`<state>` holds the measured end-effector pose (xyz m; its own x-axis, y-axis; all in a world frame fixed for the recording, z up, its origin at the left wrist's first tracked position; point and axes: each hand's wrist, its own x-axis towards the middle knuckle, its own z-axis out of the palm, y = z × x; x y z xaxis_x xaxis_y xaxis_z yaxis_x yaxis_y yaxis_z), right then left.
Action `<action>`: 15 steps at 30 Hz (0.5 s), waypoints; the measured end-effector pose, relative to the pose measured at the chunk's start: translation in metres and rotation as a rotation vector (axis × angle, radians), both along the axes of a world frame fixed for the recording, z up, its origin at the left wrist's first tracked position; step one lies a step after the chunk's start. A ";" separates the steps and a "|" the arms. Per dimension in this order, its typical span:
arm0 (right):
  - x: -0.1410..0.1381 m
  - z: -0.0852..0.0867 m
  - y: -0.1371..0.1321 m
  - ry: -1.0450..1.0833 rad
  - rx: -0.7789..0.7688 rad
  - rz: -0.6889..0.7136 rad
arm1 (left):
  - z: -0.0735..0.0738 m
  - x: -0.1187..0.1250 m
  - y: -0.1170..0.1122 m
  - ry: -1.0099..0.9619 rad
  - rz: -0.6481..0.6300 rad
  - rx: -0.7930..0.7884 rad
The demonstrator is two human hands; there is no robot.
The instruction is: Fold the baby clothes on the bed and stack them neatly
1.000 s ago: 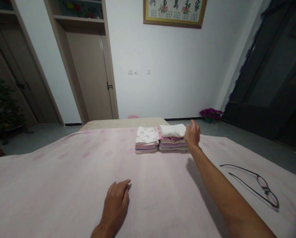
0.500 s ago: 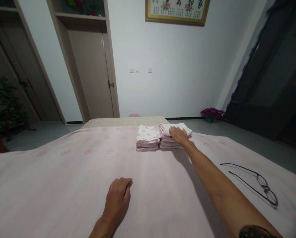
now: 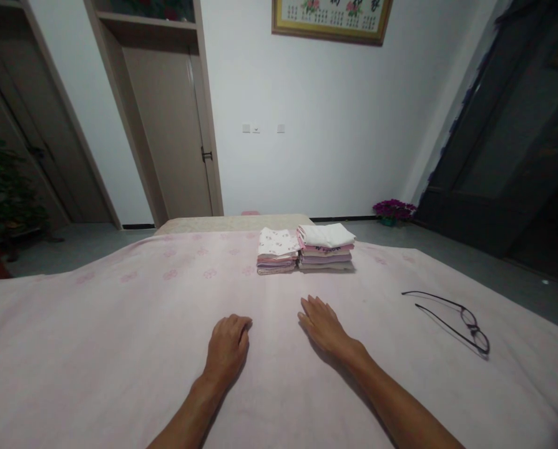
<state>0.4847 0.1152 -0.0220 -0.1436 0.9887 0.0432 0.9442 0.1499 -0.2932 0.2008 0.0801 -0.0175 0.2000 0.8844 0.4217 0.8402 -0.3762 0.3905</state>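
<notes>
My left hand point(image 3: 229, 346) rests on the pale pink flowered cloth point(image 3: 133, 343), its fingers curled together with nothing showing in them. To its right, my right hand point(image 3: 324, 324) lies palm down, fingers stretched out and holding nothing. Beyond both hands stand two neat stacks of folded cloth side by side. The left stack point(image 3: 278, 249) has a white patterned piece on top. A plain white piece tops the right stack point(image 3: 326, 246), over pink, lilac and pale layers; dark print shows on one edge. Neither hand touches the stacks.
Black-framed eyeglasses point(image 3: 466, 321) lie unfolded on the cloth at the right. Behind the far edge is a beige surface point(image 3: 236, 222). On the floor stand a purple flower pot point(image 3: 391, 212) at right and a leafy plant point(image 3: 7, 193) at left.
My right hand has left the top of the right stack and come back toward me onto the cloth. The left hand stays in place. The view has shifted slightly.
</notes>
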 end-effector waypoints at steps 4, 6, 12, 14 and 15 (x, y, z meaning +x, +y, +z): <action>-0.007 -0.006 -0.010 -0.104 0.074 -0.005 | 0.000 0.000 -0.002 0.009 0.010 -0.007; -0.008 -0.005 -0.011 -0.118 0.106 -0.027 | -0.001 0.000 -0.002 0.016 0.010 -0.008; -0.011 -0.002 -0.015 -0.119 0.161 -0.048 | -0.001 0.001 -0.002 0.060 0.028 -0.004; -0.011 -0.002 -0.015 -0.111 0.166 -0.048 | 0.000 0.001 -0.003 0.074 0.031 -0.001; -0.011 -0.002 -0.015 -0.108 0.167 -0.047 | 0.000 0.001 -0.003 0.078 0.031 0.000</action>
